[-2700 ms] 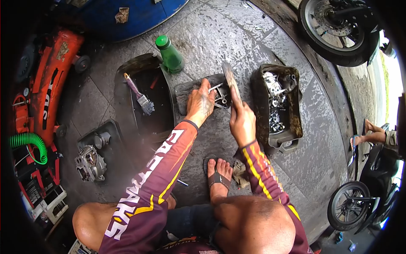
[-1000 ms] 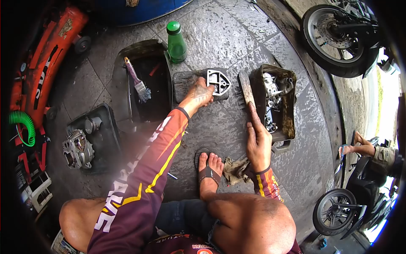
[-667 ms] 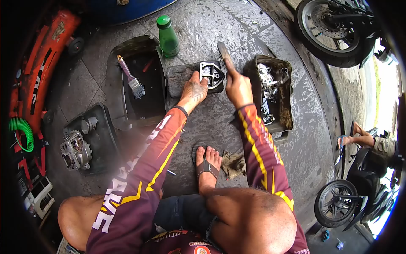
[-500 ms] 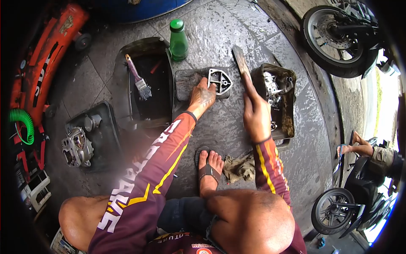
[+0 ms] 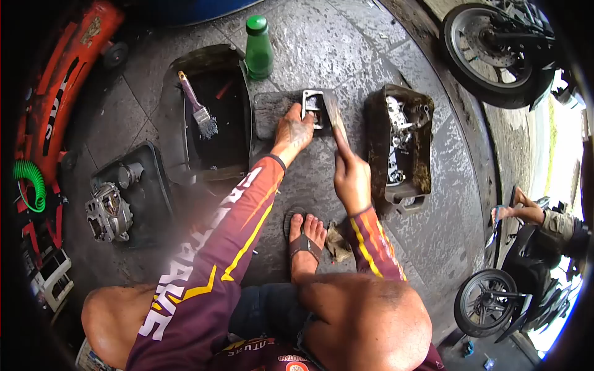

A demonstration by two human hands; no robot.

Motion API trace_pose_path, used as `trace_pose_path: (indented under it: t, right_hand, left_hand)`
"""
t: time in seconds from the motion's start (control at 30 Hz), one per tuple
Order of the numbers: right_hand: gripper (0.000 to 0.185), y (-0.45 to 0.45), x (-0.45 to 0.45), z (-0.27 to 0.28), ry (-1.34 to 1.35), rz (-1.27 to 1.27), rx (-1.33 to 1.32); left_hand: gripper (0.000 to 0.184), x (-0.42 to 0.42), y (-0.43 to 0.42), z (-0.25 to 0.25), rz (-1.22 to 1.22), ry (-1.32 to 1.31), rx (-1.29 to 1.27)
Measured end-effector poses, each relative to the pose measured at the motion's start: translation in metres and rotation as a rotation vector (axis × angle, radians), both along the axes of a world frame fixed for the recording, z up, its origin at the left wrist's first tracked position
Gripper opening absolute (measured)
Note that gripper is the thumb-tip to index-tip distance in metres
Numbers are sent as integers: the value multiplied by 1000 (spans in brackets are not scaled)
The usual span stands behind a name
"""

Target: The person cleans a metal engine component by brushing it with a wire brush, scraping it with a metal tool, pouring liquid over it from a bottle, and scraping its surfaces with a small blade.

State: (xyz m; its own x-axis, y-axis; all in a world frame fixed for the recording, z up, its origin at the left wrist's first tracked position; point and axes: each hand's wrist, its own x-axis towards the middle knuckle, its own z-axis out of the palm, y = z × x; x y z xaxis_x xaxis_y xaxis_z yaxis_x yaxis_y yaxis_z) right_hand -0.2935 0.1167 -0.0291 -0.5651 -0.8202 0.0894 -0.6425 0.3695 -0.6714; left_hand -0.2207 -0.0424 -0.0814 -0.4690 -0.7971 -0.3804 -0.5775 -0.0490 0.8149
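My left hand (image 5: 294, 130) grips a silvery cast metal engine cover (image 5: 313, 93) and holds it on a worn dark block (image 5: 268, 114). My right hand (image 5: 352, 182) is wrapped around the handle of a long, flat wooden wire brush (image 5: 335, 117). The brush lies over the right part of the cover, hiding it, and its bristles are out of sight underneath. To the right of that hand stands a grimy bin (image 5: 422, 133) with several metal parts inside.
Left of the block is a black basin (image 5: 247, 139) holding a paintbrush (image 5: 201, 114). Behind it stands a green bottle (image 5: 258, 52). A tray (image 5: 162, 198) with engine parts (image 5: 110, 213) lies at left, near a red floor jack (image 5: 68, 74). Motorcycles and another person's legs (image 5: 526, 213) are at right.
My right hand has moved left, bringing the brush from beside the bin onto the metal cover. My left hand keeps its hold on the cover. The view has shifted slightly.
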Motion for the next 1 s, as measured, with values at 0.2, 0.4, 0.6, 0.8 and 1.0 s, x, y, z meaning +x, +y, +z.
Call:
trace_pose_path:
  t: [0.2, 0.4, 0.6, 0.8, 1.0]
  right_hand:
    - [43, -85, -58, 29, 50, -62, -14]
    - [59, -8, -1, 19, -14, 16, -58]
    - [45, -105, -64, 33, 60, -63, 150]
    - [57, -5, -8, 31, 47, 86, -96]
    - [42, -98, -73, 20, 44, -125, 194]
  left_hand:
    - [30, -1, -5, -3, -10, 5, 91]
    - [31, -2, -4, -5, 21, -30, 18]
    - [30, 3, 1, 4, -21, 37, 2]
    - [32, 1, -3, 6, 43, 9, -30]
    - [29, 2, 5, 0, -16, -2, -29]
